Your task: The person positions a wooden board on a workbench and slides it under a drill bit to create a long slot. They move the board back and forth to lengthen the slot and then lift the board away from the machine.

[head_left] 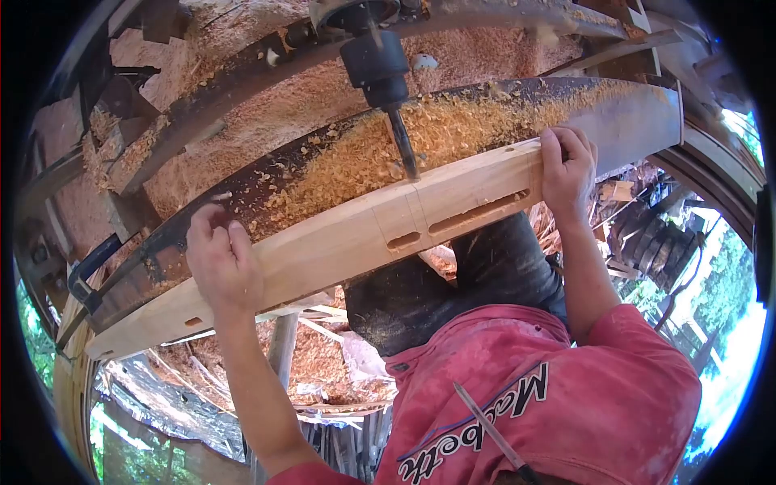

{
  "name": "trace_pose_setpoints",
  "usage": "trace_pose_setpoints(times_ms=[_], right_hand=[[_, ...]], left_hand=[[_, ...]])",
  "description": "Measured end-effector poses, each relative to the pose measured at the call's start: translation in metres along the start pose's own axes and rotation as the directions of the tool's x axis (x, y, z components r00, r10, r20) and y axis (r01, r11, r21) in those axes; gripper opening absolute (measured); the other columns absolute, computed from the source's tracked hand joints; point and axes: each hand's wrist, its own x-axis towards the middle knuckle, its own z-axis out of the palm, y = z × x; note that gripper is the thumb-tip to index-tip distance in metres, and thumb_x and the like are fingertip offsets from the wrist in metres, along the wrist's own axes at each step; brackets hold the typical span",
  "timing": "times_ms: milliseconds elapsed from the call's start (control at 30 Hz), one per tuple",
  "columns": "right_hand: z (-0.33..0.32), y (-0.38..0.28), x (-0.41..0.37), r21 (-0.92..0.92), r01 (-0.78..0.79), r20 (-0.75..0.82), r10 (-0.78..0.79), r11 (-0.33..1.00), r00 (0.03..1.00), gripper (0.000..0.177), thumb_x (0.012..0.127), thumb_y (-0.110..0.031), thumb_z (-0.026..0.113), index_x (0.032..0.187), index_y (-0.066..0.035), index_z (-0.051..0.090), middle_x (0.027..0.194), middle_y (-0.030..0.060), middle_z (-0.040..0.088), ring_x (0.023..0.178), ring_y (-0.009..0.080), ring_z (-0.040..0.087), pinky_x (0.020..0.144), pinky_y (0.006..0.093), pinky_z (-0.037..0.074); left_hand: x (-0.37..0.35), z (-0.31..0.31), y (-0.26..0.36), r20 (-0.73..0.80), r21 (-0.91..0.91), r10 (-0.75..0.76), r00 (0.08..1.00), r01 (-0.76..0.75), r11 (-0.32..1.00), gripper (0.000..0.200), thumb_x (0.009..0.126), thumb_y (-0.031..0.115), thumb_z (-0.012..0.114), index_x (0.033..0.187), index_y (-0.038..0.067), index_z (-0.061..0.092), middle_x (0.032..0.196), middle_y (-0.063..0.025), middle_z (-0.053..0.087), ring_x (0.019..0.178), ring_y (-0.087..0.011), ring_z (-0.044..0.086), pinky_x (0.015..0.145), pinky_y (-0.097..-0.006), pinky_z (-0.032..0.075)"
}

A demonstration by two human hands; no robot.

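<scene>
A long pale wooden beam (323, 241) lies at a slant across the view, with slots and small holes cut in it and pencil lines near its middle. My left hand (225, 263) is closed over its upper edge, left of the middle. My right hand (569, 171) grips the beam near its right end, thumb on the near side. Between the hands, a drill bit (402, 144) in a dark chuck (376, 69) points down at the beam's upper edge. The bit's tip appears to meet the wood, among shavings.
A metal table (630, 121) behind the beam carries heaped wood shavings (356, 158). A clamp (87, 283) sits at its left end. Sawdust covers the ground beyond. A thin pointed tool (493, 428) shows in front of the red shirt (566, 396).
</scene>
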Motion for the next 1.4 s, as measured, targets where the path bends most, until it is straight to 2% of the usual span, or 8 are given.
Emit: trace_pose_setpoints(times_ms=[167, 233, 767, 867, 967, 1033, 1133, 1400], right_hand=[[0.005, 0.002, 0.006, 0.033, 0.008, -0.003, -0.008, 0.999, 1.0, 0.022, 0.092, -0.028, 0.067, 0.092, -0.007, 0.074, 0.1, 0.0058, 0.07, 0.099, 0.0311, 0.058, 0.09, 0.0395, 0.045], [0.006, 0.001, 0.009, 0.017, 0.014, -0.023, -0.014, 1.0, 1.0, 0.023, 0.092, -0.029, 0.067, 0.092, -0.007, 0.074, 0.1, 0.0058, 0.07, 0.099, 0.031, 0.058, 0.09, 0.0399, 0.045], [0.009, -0.003, 0.023, 0.036, 0.022, -0.001, -0.022, 0.999, 1.0, 0.024, 0.093, -0.03, 0.064, 0.094, -0.009, 0.074, 0.107, 0.0061, 0.069, 0.098, 0.0306, 0.058, 0.091, 0.0413, 0.045], [0.0, -0.001, 0.022, 0.012, 0.14, 0.013, -0.14, 0.99, 0.99, 0.024, 0.095, -0.031, 0.061, 0.095, -0.01, 0.073, 0.111, 0.0064, 0.067, 0.098, 0.0319, 0.056, 0.093, 0.043, 0.043], [-0.013, -0.002, 0.016, -0.009, 0.047, 0.149, -0.045, 0.999, 0.988, 0.024, 0.096, -0.031, 0.059, 0.096, -0.012, 0.073, 0.111, 0.0066, 0.066, 0.1, 0.0327, 0.055, 0.094, 0.044, 0.042], [-0.012, 0.004, 0.011, -0.037, 0.095, 0.177, -0.087, 0.995, 0.98, 0.023, 0.096, -0.031, 0.059, 0.095, -0.012, 0.073, 0.107, 0.0072, 0.067, 0.101, 0.0327, 0.055, 0.095, 0.0437, 0.041], [-0.018, 0.016, -0.017, -0.039, 0.084, 0.198, -0.074, 0.996, 0.977, 0.021, 0.095, -0.029, 0.06, 0.094, -0.012, 0.073, 0.104, 0.0078, 0.067, 0.101, 0.032, 0.055, 0.095, 0.0436, 0.041], [-0.018, 0.019, -0.039, 0.14, -0.002, 0.049, -0.004, 0.99, 0.999, 0.009, 0.088, -0.018, 0.072, 0.091, -0.009, 0.073, 0.104, 0.0063, 0.069, 0.099, 0.0291, 0.057, 0.091, 0.0405, 0.043]], left_hand=[[0.007, -0.001, -0.001, -0.05, 0.014, 0.068, 0.996, -0.068, 0.998, 0.03, 0.095, 0.015, 0.052, 0.078, -0.008, 0.062, 0.147, -0.0186, 0.051, 0.133, -0.041, 0.049, 0.11, -0.0502, 0.038], [0.01, -0.003, 0.0, 0.027, 0.043, 0.019, 0.999, -0.02, 0.999, 0.035, 0.098, 0.015, 0.049, 0.075, -0.012, 0.055, 0.151, -0.0203, 0.047, 0.136, -0.0399, 0.047, 0.112, -0.0444, 0.037], [0.02, -0.005, -0.001, 0.056, 0.031, -0.038, 0.998, 0.036, 0.999, 0.031, 0.098, 0.015, 0.048, 0.09, -0.012, 0.063, 0.143, -0.0174, 0.054, 0.135, -0.0356, 0.048, 0.114, -0.0399, 0.035], [0.017, -0.004, 0.005, -0.003, -0.026, -0.017, 1.0, 0.017, 1.0, 0.03, 0.099, 0.015, 0.049, 0.089, -0.011, 0.063, 0.141, -0.017, 0.055, 0.127, -0.0358, 0.052, 0.108, -0.0406, 0.039], [0.01, -0.003, 0.004, -0.007, 0.005, -0.058, 0.998, 0.058, 0.998, 0.032, 0.099, 0.019, 0.049, 0.087, -0.007, 0.062, 0.117, -0.0215, 0.063, 0.105, -0.0361, 0.06, 0.092, -0.0425, 0.045], [0.007, -0.007, 0.007, 0.196, -0.048, -0.285, 0.938, 0.3, 0.953, 0.036, 0.1, 0.026, 0.049, 0.081, -0.003, 0.061, 0.086, -0.0236, 0.063, 0.079, -0.039, 0.059, 0.075, -0.0463, 0.045], [-0.014, -0.001, -0.002, 0.23, 0.004, -0.244, 0.942, 0.25, 0.968, 0.041, 0.1, 0.03, 0.048, 0.076, -0.001, 0.06, 0.07, -0.0245, 0.058, 0.069, -0.0428, 0.058, 0.068, -0.049, 0.044], [-0.026, 0.0, -0.01, 0.242, -0.018, -0.189, 0.952, 0.199, 0.98, 0.04, 0.099, 0.027, 0.05, 0.074, -0.002, 0.062, 0.07, -0.023, 0.06, 0.068, -0.0403, 0.061, 0.066, -0.0476, 0.045]])
